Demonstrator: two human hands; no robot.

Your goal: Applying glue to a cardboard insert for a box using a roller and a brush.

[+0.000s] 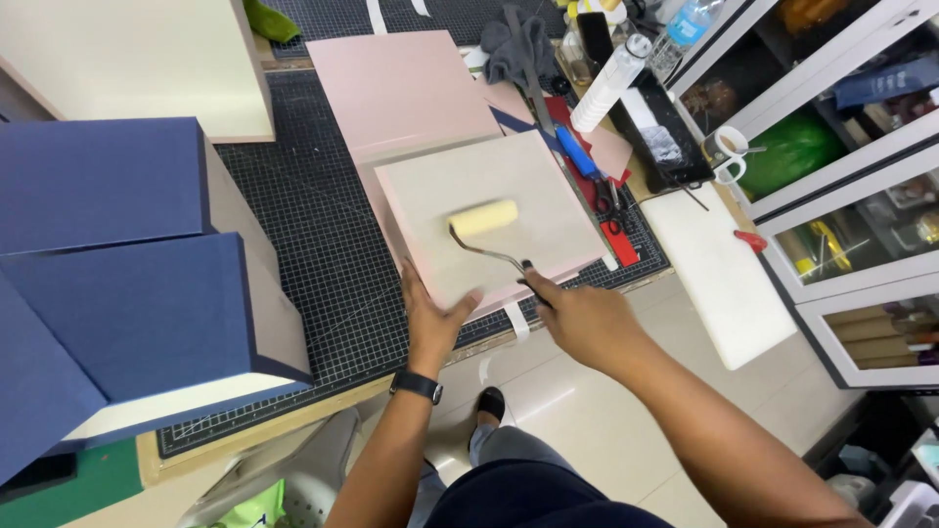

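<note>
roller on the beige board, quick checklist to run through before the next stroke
1. Right hand grips the roller handle: ok.
2. Yellow sleeve sits flat on the beige board: ok, as far as the view shows.
3. Left hand steadies the board's near edge: ok.
4. Left fingers out of the roller's path: ok, they sit at the edge.
5. Board lies square on the pink sheet: not ok, it sits at an angle.
6. Glue spread evenly over the board: cannot tell.

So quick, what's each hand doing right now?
Left hand: open, pressing flat on the beige board.
Right hand: closed, holding the paint roller handle.
</note>
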